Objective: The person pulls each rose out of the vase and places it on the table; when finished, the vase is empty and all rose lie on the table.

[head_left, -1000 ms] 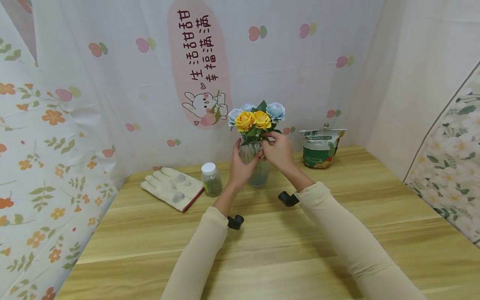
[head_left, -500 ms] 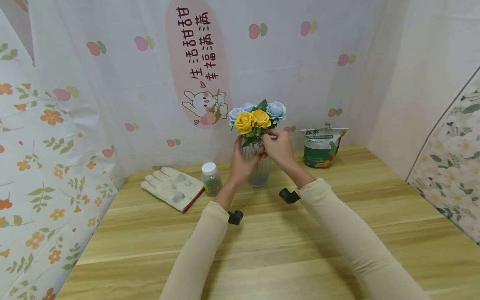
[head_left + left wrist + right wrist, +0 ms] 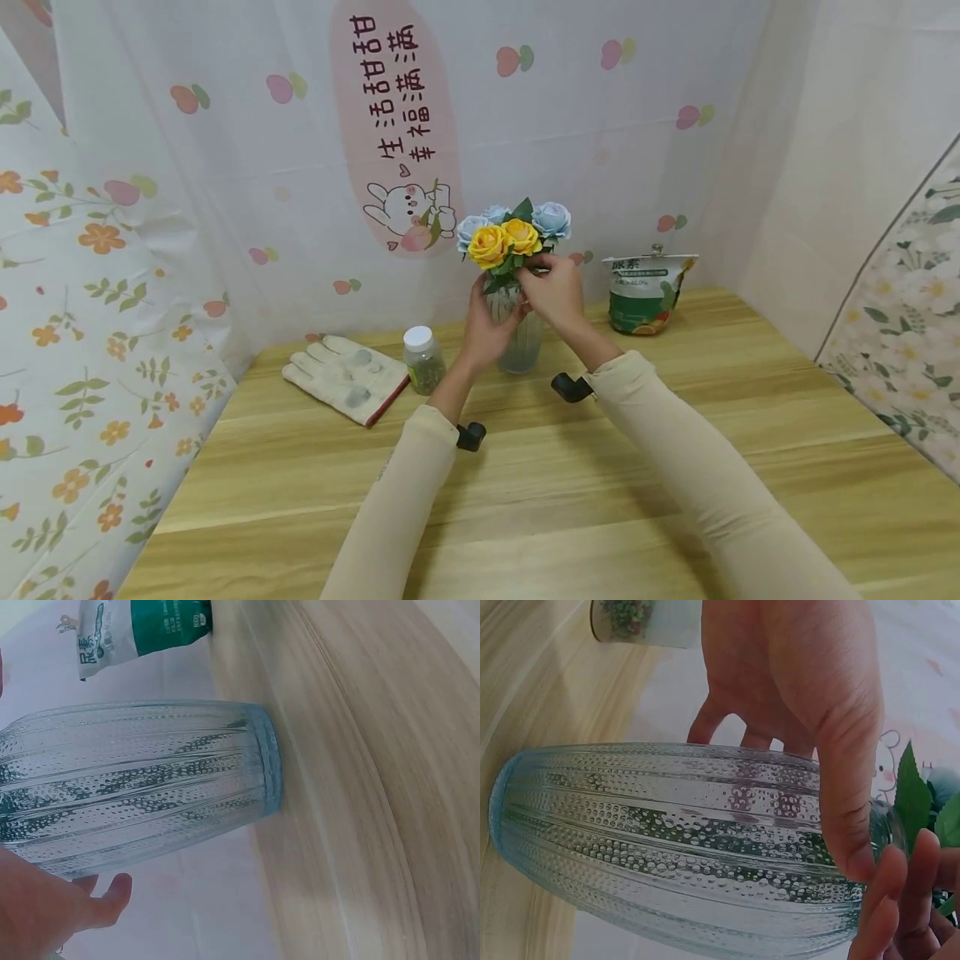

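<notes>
A ribbed, pale blue glass vase [image 3: 522, 343] stands upright on the table, its wall beaded with small bumps. Yellow roses [image 3: 489, 246] and light blue roses [image 3: 552, 220] with green leaves [image 3: 913, 791] rise from its mouth. My left hand [image 3: 483, 329] grips the upper part of the vase, its thumb across the near side and fingers behind. On the right of the vase's mouth, my right hand [image 3: 555, 292] has bent fingers among the leaves below the roses, seeming to pinch the flowers' greenery; the exact contact is hidden.
Left of the vase stands a small jar [image 3: 425, 367] with a white lid, beside a white work glove [image 3: 348, 377]. A green and white pouch [image 3: 645, 296], clipped at the top, stands to the right. A printed cloth [image 3: 600, 150] hangs behind the table.
The right hand has shifted slightly left and down at the vase's mouth. The left hand keeps its grip, and the roses hold nearly the same arrangement.
</notes>
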The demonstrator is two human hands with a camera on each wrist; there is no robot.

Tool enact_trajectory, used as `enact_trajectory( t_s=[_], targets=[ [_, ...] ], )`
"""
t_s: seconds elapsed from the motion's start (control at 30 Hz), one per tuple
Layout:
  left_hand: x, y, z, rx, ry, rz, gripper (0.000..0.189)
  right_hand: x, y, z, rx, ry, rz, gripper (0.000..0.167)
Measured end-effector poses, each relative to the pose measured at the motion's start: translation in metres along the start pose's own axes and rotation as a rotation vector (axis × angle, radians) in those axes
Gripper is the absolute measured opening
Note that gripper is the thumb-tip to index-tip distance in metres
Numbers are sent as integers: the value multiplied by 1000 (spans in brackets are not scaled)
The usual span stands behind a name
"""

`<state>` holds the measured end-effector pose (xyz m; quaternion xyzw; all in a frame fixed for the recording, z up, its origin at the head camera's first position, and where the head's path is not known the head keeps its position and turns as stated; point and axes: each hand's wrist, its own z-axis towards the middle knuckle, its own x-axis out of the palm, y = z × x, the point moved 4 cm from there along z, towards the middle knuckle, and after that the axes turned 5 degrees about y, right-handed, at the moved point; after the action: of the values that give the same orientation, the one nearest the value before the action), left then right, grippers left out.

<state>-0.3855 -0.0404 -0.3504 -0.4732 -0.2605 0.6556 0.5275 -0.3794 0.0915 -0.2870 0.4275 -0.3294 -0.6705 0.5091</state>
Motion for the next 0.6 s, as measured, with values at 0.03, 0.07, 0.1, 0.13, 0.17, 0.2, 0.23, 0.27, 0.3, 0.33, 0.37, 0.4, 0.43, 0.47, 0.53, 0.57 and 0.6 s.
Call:
enact_trajectory(
  t_s=[0.03,0.07,0.1,0.13,0.17,0.2,0.23,0.27,0.3,0.33,0.37,0.4,0.43,0.47,0.53,0.57,0.6],
  targets=[
    [0,0,-1,-7,1,2,87,0,0,0,6,-6,-13,24],
    [1,0,-1,-15,3,4,87,0,0,0,26,-5,-7,24],
    [1,1,-1,-19,7,6,87,1,-1,1,49,-7,7,23],
    [1,1,-2,-23,7,12,87,1,-1,1,67,-5,21,23],
    [1,1,-2,-26,6,20,87,1,0,1,80,-7,37,23],
    [1,1,-2,-22,5,26,87,0,2,1,82,-14,43,23],
    [1,1,-2,-24,6,28,87,-1,4,1,84,-17,53,23],
    [1,1,-2,-19,3,25,87,-2,6,1,81,-19,61,22],
    [1,1,-2,-10,0,20,87,-3,8,0,62,-24,54,22],
    [1,0,-2,-7,-2,15,87,-5,11,-1,34,-31,35,21],
    [1,0,-2,1,-4,10,87,-7,14,-1,5,-44,12,21],
    [1,-1,-2,10,-6,0,86,-8,16,-2,-21,-57,-12,20],
    [1,-1,-2,14,-7,-4,86,-9,18,-3,-41,-68,-25,20],
    [1,-1,-2,21,-9,-8,86,-10,19,-4,-62,-78,-40,20],
    [1,-1,-3,24,-10,-10,85,-12,23,-5,-93,-101,-58,22],
    [2,-1,-3,27,-11,-9,84,-12,25,-5,-111,-117,-63,24],
    [2,-1,-3,29,-12,-9,84,-13,27,-5,-131,-133,-68,25]
  ],
)
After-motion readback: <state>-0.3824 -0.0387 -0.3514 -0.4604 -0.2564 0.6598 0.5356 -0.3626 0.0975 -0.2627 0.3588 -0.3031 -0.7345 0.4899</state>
